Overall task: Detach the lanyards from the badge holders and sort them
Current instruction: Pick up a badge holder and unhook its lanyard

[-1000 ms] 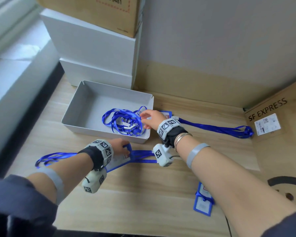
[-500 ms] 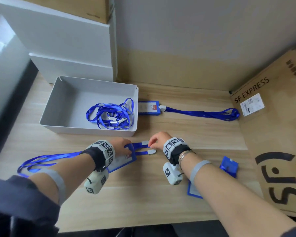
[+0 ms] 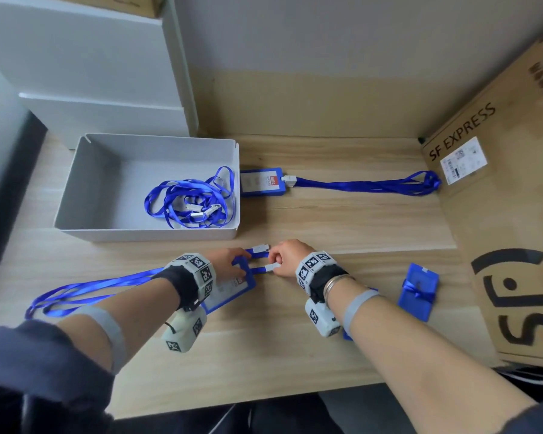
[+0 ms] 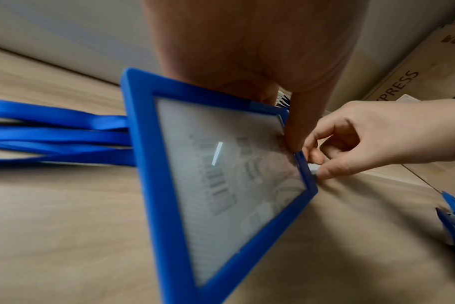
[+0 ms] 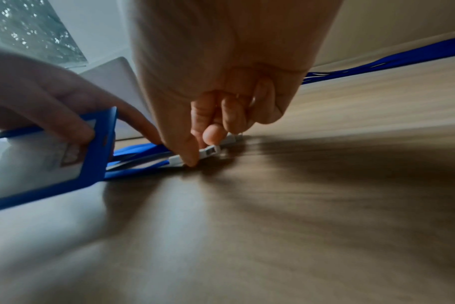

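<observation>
Right hand (image 5: 216, 115) on clip (image 5: 208, 152) beside holder edge (image 5: 109, 144)

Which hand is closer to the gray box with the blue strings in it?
Left. The left hand holds a badge holder just in front of the gray box. The right hand pinches a white clip, off past the box's corner.

A blue badge holder (image 3: 232, 288) is lying on the worktop (image 3: 264, 355), its blue lanyard (image 3: 91, 288) trailing left; detached lanyards (image 3: 192, 202) are lying tangled in the grey tray (image 3: 107, 233).
</observation>
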